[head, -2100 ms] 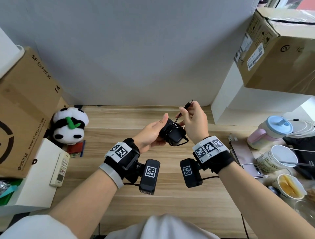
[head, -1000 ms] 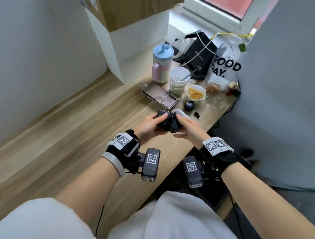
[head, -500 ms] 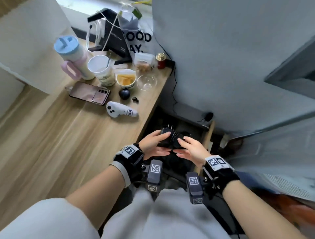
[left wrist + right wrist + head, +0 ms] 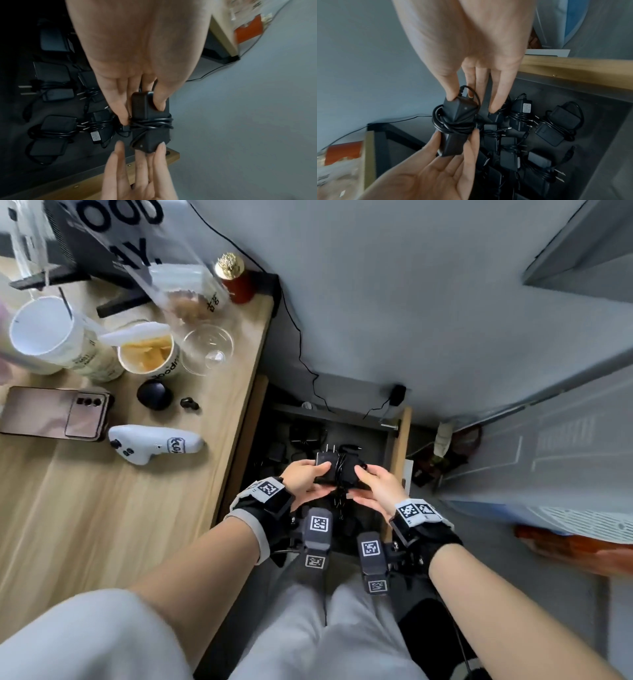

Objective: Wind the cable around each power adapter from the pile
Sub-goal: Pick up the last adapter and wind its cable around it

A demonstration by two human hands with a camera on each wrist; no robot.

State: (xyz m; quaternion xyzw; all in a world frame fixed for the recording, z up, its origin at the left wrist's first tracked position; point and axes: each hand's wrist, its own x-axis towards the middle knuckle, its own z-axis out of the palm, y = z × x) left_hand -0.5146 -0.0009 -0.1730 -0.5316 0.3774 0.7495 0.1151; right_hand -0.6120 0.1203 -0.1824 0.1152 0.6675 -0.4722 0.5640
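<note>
A black power adapter [image 4: 337, 470] with its cable wound around the middle hangs over an open drawer [image 4: 399, 446]. My left hand [image 4: 325, 477] grips the pronged end, thumb on top and fingers underneath. In the left wrist view the adapter [image 4: 149, 108] sits between my thumb and fingers. My right hand [image 4: 356, 484] pinches the other end; in the right wrist view its thumb presses that end of the adapter [image 4: 458, 112]. Several more wound adapters [image 4: 556, 124] lie on the drawer floor below, also visible in the left wrist view as dark adapters [image 4: 51, 127].
The wooden desk [image 4: 102, 525] lies to the left, carrying a phone [image 4: 54, 412], a white controller [image 4: 154, 441], cups [image 4: 147, 357], a glass [image 4: 207, 349] and a black earbud case [image 4: 154, 394]. A grey wall [image 4: 411, 302] with a thin cable [image 4: 301, 350] stands behind the drawer.
The view swung right from the desk to the open drawer. Both hands carried the wound adapter off the desk and over the drawer, lowering it toward the pile.
</note>
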